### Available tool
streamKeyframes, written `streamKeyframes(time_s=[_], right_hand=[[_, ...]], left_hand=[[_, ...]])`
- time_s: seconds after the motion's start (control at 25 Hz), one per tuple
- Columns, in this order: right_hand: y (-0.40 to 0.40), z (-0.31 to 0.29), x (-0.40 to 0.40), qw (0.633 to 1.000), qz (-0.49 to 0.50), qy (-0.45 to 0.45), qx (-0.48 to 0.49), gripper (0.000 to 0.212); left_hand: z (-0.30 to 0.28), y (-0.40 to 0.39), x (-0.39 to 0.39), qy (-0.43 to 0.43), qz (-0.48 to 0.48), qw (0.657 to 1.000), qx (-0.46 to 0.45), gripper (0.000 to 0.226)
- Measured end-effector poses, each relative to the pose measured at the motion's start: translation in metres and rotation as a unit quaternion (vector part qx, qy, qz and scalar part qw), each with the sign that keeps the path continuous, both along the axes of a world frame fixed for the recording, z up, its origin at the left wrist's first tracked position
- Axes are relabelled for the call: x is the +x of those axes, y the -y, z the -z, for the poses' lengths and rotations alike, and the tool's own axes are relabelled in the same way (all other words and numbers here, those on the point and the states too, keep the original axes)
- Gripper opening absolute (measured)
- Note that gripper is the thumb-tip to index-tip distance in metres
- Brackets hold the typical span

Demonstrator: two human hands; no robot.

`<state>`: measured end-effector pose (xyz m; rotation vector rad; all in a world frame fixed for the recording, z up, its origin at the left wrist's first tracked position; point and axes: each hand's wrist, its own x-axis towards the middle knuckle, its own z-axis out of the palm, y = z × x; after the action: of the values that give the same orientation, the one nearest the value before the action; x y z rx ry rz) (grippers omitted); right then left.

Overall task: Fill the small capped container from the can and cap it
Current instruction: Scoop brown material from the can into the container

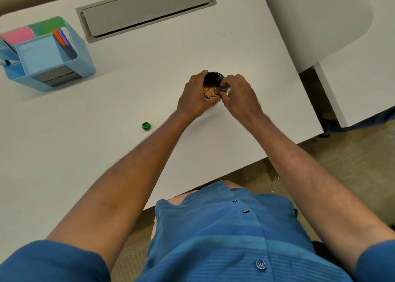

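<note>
Filling under way: left hand (pixel 193 98) grasps the open can (pixel 211 83) of tan contents at mid-table (pixel 128 153); right hand (pixel 239 96) pinches the small container (pixel 226 89) at its rim; green cap (pixel 146 126) lies apart, capping not yet done.

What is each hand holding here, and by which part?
The left hand wraps around the side of the can. The right hand pinches a small container at the can's rim; which part of it cannot be told.

White table (pixel 149 72): can (pixel 213 78), cap (pixel 146 126), organizer (pixel 49 68)
</note>
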<state>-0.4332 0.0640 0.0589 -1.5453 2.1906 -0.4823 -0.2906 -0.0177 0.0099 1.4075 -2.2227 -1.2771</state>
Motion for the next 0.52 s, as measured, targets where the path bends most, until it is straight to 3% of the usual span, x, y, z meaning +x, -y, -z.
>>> streamKeyframes(time_s=[0.28,0.4,0.52], right_hand=[[-0.002,0.006,-0.001,1.0,0.006,0.023,-0.017,0.025],[-0.006,0.01,0.002,0.995,0.051,0.081,-0.041,0.026],[-0.016,0.012,0.013,0.972,0.137,0.173,-0.078,0.032]], left_hand=[[-0.002,-0.003,0.005,0.03,0.0,1.0,-0.008,0.092],[-0.001,-0.005,0.024,0.055,-0.001,0.998,-0.01,0.097],[0.01,-0.007,0.071,0.086,-0.056,0.994,-0.043,0.075]])
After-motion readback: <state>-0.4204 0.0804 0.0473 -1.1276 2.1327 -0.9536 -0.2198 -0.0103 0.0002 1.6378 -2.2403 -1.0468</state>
